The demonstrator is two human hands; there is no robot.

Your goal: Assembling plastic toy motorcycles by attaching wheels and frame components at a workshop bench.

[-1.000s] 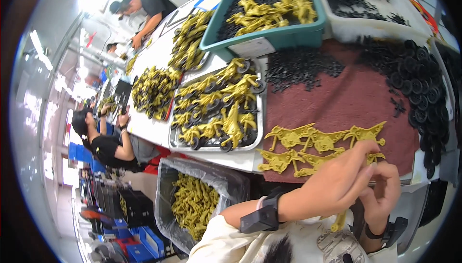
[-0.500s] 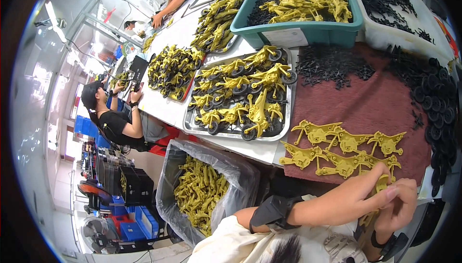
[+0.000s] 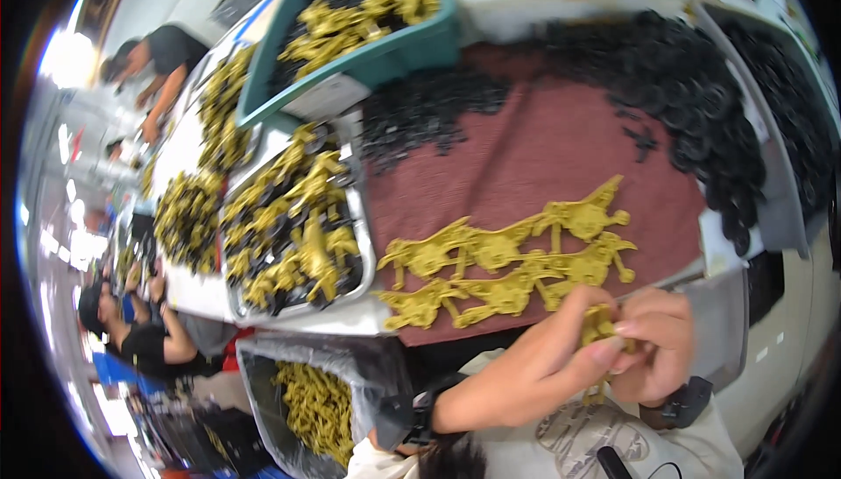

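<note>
Both of my hands meet over my lap, just off the front edge of the maroon cloth (image 3: pixel 526 159). Between them is a yellow plastic toy motorcycle body part (image 3: pixel 598 325). My left hand (image 3: pixel 547 352) pinches it from the left, and my right hand (image 3: pixel 655 339) grips it from the right with bent fingers. Much of the part is hidden by the fingers. On the cloth just beyond, several similar yellow body parts (image 3: pixel 496 251) lie in two rows. A heap of black toy wheels (image 3: pixel 692 98) spreads over the cloth's right side.
Small black parts (image 3: pixel 425 111) are piled at the cloth's far left. Left of it stands a metal tray (image 3: pixel 363 247) of yellow-and-black toy motorcycles, with a teal bin (image 3: pixel 407 54) behind. A plastic-lined bin (image 3: pixel 377 365) holds yellow parts below. A co-worker (image 3: pixel 144 343) sits further left.
The view has swung to the right, so the table's things appear shifted left. Both hands still hold the yellow part in front of the rows.
</note>
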